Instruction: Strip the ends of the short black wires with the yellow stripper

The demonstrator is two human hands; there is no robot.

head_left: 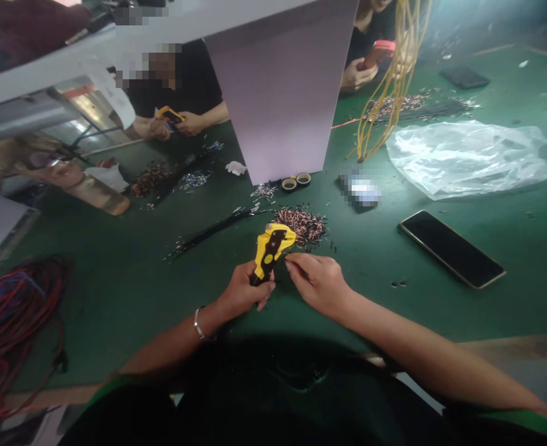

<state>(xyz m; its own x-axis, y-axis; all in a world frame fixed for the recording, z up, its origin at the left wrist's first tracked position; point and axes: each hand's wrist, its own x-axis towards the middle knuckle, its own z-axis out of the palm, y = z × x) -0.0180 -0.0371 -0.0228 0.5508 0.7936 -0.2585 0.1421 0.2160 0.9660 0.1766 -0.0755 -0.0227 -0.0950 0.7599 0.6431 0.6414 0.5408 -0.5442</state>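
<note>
My left hand (246, 286) is closed round the black handles of a yellow and black wire stripper (268, 255), its head tilted up and to the right. Close beside the tool's jaws, my right hand (318, 282) is pinched at thumb and forefinger. A tiny dark thing shows at those fingertips, too small to name. Just beyond the tool lies a heap of short black wire pieces with copper-coloured ends (303, 224). To its left stretches a bundle of longer black wires (217, 228).
Two tape rolls (296, 181) lie before an upright panel (285, 99). At right are a phone (452, 248), a clear plastic bag (468, 158) and hanging yellow wires (387, 93). Red cable coils (17, 322) and a bottle (101, 192) occupy the left. Co-workers' hands (189, 122) hold tools across the table.
</note>
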